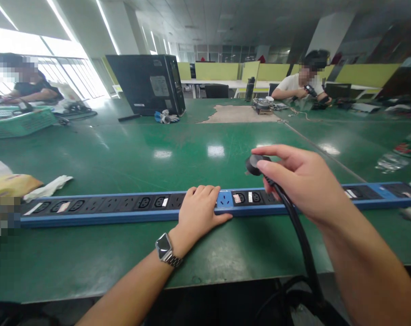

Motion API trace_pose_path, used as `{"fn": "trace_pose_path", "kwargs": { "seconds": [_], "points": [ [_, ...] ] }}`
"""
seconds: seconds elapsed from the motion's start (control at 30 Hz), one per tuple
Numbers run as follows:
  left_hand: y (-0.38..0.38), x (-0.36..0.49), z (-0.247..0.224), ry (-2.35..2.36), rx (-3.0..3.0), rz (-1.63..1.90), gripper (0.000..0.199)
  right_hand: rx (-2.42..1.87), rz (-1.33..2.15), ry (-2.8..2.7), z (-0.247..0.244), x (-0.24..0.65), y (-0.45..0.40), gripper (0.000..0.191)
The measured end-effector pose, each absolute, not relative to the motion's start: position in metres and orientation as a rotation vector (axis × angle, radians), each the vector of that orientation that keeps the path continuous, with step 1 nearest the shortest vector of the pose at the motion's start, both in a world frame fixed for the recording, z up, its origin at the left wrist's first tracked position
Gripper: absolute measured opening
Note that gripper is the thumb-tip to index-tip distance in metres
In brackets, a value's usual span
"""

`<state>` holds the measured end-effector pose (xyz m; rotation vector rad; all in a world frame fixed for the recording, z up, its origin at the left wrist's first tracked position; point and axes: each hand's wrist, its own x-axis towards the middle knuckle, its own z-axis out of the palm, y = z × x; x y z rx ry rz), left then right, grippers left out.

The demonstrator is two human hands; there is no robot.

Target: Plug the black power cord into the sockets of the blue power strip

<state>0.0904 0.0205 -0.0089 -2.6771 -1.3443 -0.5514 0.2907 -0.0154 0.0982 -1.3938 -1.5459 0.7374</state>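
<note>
A long blue power strip (100, 216) with black sockets lies across the table in front of me. My left hand (200, 206), with a watch (164, 246) on its wrist, grips the strip near its middle, fingers over the top and thumb along the near edge. Just right of those fingers is a blue socket (225, 198). Above the strip, to the right, my right hand (293, 176) pinches a black power plug (255, 164) between thumb and fingers, apart from the sockets. Its thick black cable (303, 240) hangs down past the table's near edge.
A black computer tower (147, 83) and gloves (166, 117) stand at the back. Left are a green basket (22, 122) and a yellow package (15, 185); right, a plastic bottle (392, 160). Two people sit across the table, one at each side.
</note>
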Motion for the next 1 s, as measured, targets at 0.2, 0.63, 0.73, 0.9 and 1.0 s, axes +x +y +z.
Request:
{"fn": "trace_pose_path", "kwargs": {
  "seconds": [0.2, 0.63, 0.73, 0.9, 1.0],
  "points": [
    [0.02, 0.09, -0.009, -1.345, -2.679, -0.545, 0.066, -1.725, 0.661, -1.616, 0.058, 0.346, -0.018, 0.035],
    [0.02, 0.089, -0.013, -1.305, -2.667, -0.575, 0.066, -1.793, 0.591, -1.71, 0.021, 0.356, -0.017, 0.035],
    [0.02, 0.09, -0.012, -1.309, -2.665, -0.552, 0.066, -1.79, 0.515, -1.727, 0.011, 0.357, -0.025, 0.037],
    [0.02, 0.09, -0.012, -1.311, -2.663, -0.543, 0.066, -1.803, 0.436, -1.775, 0.01, 0.358, -0.026, 0.039],
    [0.021, 0.09, -0.013, -1.312, -2.659, -0.555, 0.065, -1.81, 0.436, -1.853, 0.028, 0.356, -0.028, 0.034]
  ]
}}
